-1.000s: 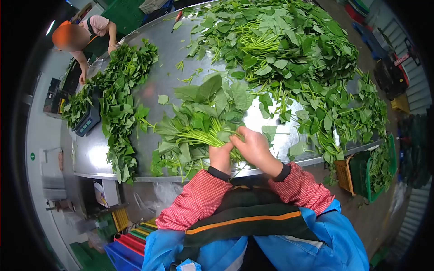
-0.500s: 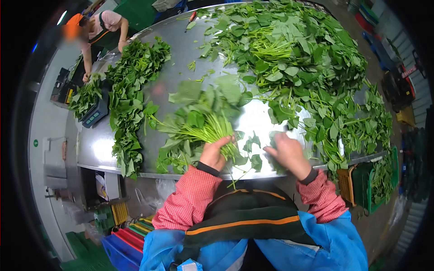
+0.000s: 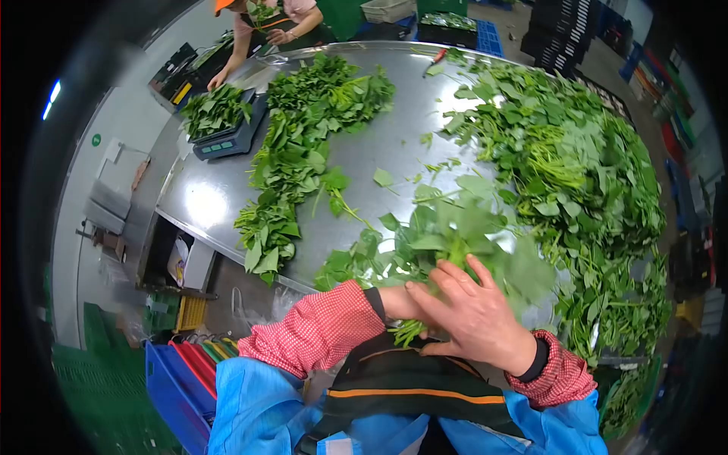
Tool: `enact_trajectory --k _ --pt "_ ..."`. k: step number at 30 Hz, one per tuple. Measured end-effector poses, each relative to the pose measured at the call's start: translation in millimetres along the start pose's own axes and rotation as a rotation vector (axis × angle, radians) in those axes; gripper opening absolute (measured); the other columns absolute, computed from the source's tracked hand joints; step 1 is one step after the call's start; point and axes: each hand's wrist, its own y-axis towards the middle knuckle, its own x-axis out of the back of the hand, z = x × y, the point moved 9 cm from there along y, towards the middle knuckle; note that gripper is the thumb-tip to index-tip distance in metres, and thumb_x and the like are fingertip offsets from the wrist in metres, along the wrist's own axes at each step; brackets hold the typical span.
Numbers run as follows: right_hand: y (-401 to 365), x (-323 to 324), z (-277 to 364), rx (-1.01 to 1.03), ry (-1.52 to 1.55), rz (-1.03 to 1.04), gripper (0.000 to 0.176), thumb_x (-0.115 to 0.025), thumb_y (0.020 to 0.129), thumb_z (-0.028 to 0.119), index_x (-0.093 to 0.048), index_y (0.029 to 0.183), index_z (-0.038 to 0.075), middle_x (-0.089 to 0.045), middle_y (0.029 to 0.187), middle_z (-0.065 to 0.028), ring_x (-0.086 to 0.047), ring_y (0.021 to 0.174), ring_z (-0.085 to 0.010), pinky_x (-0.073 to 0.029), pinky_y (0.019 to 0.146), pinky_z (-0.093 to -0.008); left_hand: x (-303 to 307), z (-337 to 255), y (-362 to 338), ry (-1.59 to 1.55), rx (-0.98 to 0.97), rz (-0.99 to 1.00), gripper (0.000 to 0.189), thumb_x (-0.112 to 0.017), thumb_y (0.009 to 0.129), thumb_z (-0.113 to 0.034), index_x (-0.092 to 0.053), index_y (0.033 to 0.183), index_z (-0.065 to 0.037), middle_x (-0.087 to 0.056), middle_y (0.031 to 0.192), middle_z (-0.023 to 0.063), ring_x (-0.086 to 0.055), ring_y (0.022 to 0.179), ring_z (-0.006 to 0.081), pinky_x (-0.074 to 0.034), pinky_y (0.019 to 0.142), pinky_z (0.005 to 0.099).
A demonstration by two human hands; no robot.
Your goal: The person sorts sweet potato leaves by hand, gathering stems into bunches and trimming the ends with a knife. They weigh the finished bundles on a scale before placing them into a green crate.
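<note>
Greens bunch [image 3: 444,235] in left hand [image 3: 396,302], behind right hand [image 3: 474,315]

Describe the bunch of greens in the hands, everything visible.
The bunch is fresh leafy greens: broad, flat, mid-green leaves on thin pale-green stems. The stems are gathered tight at the near end, where short cut ends poke out below the right hand, which is wrapped over them. The left hand is mostly hidden under it. The leaves fan out up and away, above the near edge of the steel table. The bunch's right side is blurred.
</note>
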Motion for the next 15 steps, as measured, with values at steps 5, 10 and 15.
enact_trajectory --k 5,10,15 --pt "45 -44 -11 -0.049 -0.061 0.236 0.103 -0.083 0.052 0.047 -0.039 0.14 0.016 -0.052 0.115 -0.0187 -0.047 0.12 -0.0351 -0.032 0.104 -0.0555 30 -16 -63 0.024 0.194 0.203 0.016 -0.064 0.081 -0.009 -0.063 0.093 0.001 -0.064 0.077 0.0077 -0.062 0.063 0.014 -0.05 0.062 0.0261" --pt "103 -78 -8 0.012 -0.11 0.214 0.093 -0.082 0.056 0.026 -0.041 0.138 0.009 -0.051 0.093 -0.0115 -0.054 0.093 -0.0289 -0.042 0.089 -0.0442 98 -28 -99 0.268 -0.018 0.005 0.024 -0.06 0.087 -0.019 -0.061 0.103 -0.001 -0.065 0.089 0.0065 -0.06 0.082 0.0141 -0.048 0.075 0.0281" --pt "158 -85 -53 -0.097 -0.148 0.113 0.08 -0.079 0.061 0.021 -0.046 0.132 0.006 -0.05 0.083 -0.0106 -0.054 0.079 -0.0274 -0.042 0.07 -0.038 284 -1 -125 0.039 -0.321 -0.765 0.042 -0.053 0.095 -0.036 -0.058 0.118 -0.001 -0.063 0.111 0.0105 -0.055 0.105 0.0164 -0.043 0.093 0.0318"
